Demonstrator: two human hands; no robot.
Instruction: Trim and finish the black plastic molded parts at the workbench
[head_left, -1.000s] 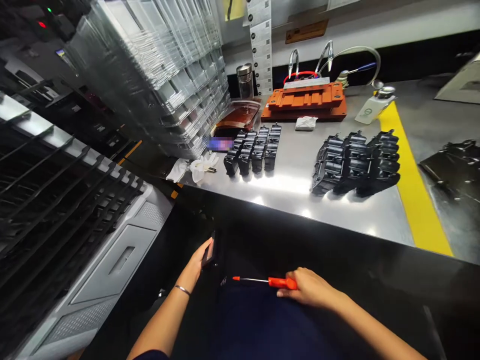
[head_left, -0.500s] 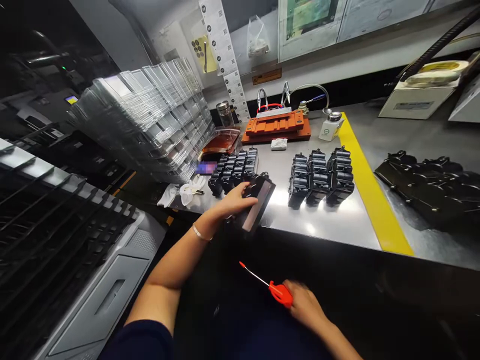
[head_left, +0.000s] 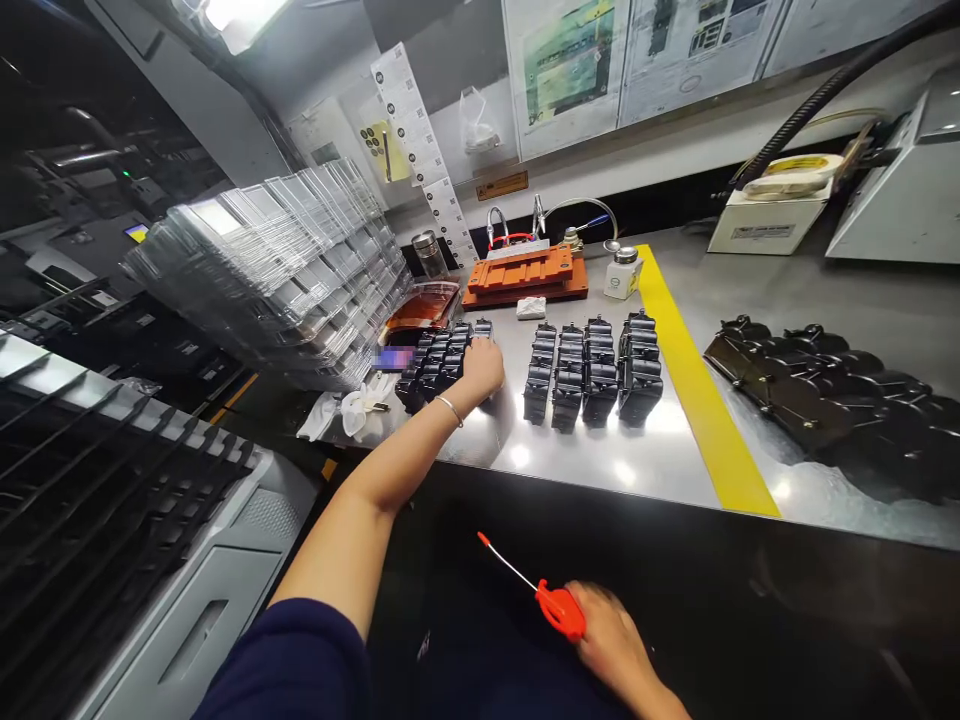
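Bright overhead lamp at top left, blown out to white. Steel bench top throws specular hotspots just in front of the black parts. Glare streaks across the stack of clear trays, edges hard to separate. Left rack and the area under the bench are dim, little detail. Strong wide-angle bending at the frame edges, verticals lean. Right hand slightly soft. Centre is sharp.
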